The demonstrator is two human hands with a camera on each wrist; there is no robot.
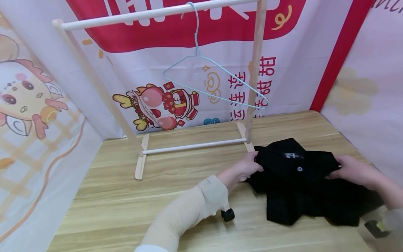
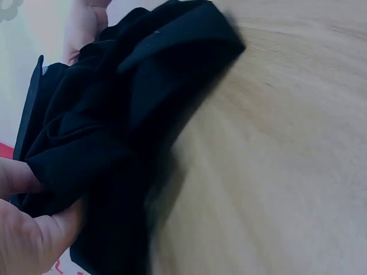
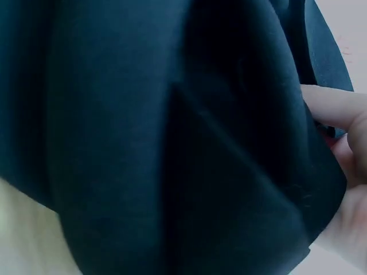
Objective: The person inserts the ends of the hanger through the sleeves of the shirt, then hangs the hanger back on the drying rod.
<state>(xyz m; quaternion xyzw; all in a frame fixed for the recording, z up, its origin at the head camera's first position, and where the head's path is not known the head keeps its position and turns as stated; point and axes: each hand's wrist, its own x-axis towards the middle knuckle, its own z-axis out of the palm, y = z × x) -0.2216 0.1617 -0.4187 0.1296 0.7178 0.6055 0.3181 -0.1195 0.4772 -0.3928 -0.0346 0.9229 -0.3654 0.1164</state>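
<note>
A black folded cloth garment [image 1: 292, 185] with a pale label and a round button lies at the right of the table, its upper part lifted. My left hand [image 1: 247, 166] grips its left edge, thumb and fingers pinching the cloth. On the opposite side my right hand [image 1: 352, 169] holds the right edge. Up close in the left wrist view, the garment [image 2: 97, 126] hangs in loose folds from the left hand [image 2: 28, 229]. Dark cloth [image 3: 126, 137] fills most of the right wrist view, with the right hand [image 3: 344, 126] at its edge.
A wooden rack [image 1: 141, 15] with white bars stands at the back of the table [image 1: 107, 203]. From its top bar hangs a pale green wire hanger [image 1: 196, 43]. The rack's right foot is close to the left hand. Printed cloth backdrops [image 1: 292, 70] enclose the table's back and sides.
</note>
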